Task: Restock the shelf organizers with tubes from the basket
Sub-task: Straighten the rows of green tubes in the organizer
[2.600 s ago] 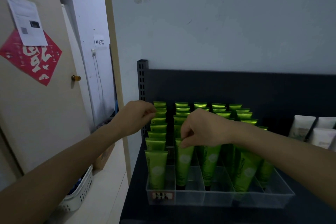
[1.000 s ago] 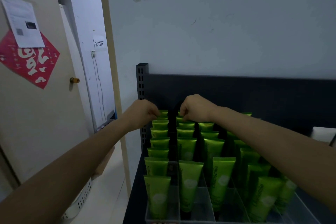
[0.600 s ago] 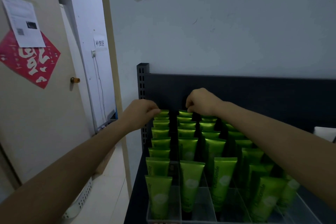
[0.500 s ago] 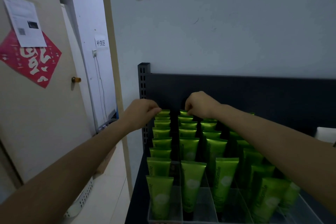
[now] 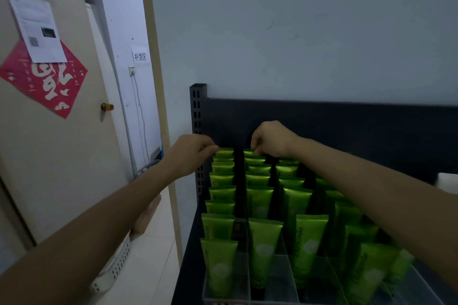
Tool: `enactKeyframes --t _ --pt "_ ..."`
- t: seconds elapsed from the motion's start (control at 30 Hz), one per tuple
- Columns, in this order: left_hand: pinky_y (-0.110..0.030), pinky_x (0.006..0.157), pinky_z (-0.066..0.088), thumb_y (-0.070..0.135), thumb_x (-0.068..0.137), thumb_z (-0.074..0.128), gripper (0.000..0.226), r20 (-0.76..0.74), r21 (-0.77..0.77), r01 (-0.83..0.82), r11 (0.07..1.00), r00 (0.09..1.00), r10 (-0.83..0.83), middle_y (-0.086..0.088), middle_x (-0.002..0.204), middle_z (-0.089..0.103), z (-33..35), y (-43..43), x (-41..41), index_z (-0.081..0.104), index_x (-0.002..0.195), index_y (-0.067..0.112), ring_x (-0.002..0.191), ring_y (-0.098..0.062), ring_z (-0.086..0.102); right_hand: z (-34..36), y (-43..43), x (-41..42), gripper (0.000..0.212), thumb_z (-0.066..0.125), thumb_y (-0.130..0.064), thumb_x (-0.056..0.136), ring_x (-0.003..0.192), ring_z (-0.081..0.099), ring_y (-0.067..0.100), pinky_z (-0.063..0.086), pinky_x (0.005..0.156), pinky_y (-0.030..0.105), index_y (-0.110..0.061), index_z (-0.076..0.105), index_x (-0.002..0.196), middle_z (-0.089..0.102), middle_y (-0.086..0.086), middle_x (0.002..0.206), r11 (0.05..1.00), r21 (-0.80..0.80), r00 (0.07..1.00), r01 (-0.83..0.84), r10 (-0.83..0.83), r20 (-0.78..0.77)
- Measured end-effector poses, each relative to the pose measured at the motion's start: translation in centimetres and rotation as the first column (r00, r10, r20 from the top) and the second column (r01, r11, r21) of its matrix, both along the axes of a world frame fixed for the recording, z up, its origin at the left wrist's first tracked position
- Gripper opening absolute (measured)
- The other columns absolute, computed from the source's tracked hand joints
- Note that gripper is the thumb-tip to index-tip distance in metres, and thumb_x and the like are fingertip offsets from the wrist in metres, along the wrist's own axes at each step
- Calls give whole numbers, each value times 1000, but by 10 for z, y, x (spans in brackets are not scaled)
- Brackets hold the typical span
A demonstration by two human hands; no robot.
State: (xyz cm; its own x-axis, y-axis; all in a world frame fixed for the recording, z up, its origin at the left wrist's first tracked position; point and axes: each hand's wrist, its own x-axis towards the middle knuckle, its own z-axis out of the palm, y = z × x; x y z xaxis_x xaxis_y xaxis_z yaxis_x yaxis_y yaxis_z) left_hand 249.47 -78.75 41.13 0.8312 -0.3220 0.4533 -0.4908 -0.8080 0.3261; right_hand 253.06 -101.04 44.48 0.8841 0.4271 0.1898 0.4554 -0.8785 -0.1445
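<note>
Left hand [image 5: 192, 153]: my grip is pinched shut on the top edge of the rearmost tube [image 5: 224, 150] in the leftmost row.
Right hand [image 5: 271, 140]: my fingers are curled down onto the back tube of the second row [image 5: 247, 153]; I cannot tell whether the grip truly has hold of it.
Green tubes [image 5: 264, 247]: they stand upright in rows, caps down, inside the clear organizer [image 5: 272, 282].
Organizer: it sits on the dark shelf [image 5: 183, 280], against the shelf's black back panel [image 5: 347, 129].
Basket [image 5: 116, 267]: white, on the floor left of the shelf, below my left forearm.
</note>
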Motion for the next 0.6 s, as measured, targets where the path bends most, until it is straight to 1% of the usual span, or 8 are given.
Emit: enactKeyframes --t 0.1,0.17,0.23,0.3,0.4,0.47,0.53,0.6 --pt "-25 72 40 26 97 48 28 20 -18 9 1000 1000 -8 -8 95 69 3 -3 -5 68 103 8 84 -17 60 15 -3 -17 22 72 -17 81 97 60 16 44 81 22 -10 71 102 67 4 104 998 49 995 -36 31 91" --pt "-24 72 39 25 97 48 27 52 -20 24 1000 998 -23 -7 97 69 3 -5 -9 68 106 8 83 -15 58 22 -5 -34 16 71 -18 81 91 60 12 45 80 21 -12 72 96 68 0 98 994 56 989 -93 86 122" --pt "-23 74 38 24 96 50 26 92 -10 32 999 995 -31 -6 99 69 3 -8 -14 68 108 9 83 -11 55 22 -6 -50 13 72 -18 80 83 58 7 45 77 20 -13 72 92 66 -4 89 990 -5 987 -138 138 81" --pt "-22 75 37 24 95 52 25 131 6 33 999 991 -33 -5 100 68 4 -9 -17 67 108 9 84 -9 52 17 -6 -58 14 72 -17 80 79 55 6 43 73 19 -12 72 93 60 -8 83 984 -95 987 -153 156 28" --pt "-22 75 36 24 94 54 24 174 -2 32 999 984 -31 -5 100 67 6 -10 -22 68 108 10 83 -8 50 8 -6 -58 17 69 -13 82 82 54 10 44 74 23 -10 70 98 59 -3 90 974 -179 989 -138 144 18" --pt "-22 75 37 23 94 54 23 186 -8 38 999 982 -36 -5 99 67 7 -11 -25 68 107 10 83 -8 50 3 -5 -57 17 67 -10 83 90 59 16 50 80 29 -9 70 99 65 3 99 971 -202 989 -130 141 39" --pt "-21 75 36 22 94 54 23 189 -9 44 999 981 -41 -5 98 67 6 -11 -28 68 107 9 83 -8 50 2 -5 -57 15 66 -9 83 94 61 20 51 84 33 -9 71 98 67 5 102 974 -189 989 -127 139 53" --pt "-21 74 36 21 94 54 23 189 -8 46 999 981 -44 -5 98 68 5 -11 -31 68 106 9 82 -8 50 2 -4 -58 14 65 -9 84 94 62 19 51 84 33 -8 71 97 68 5 101 979 -160 989 -127 138 58"
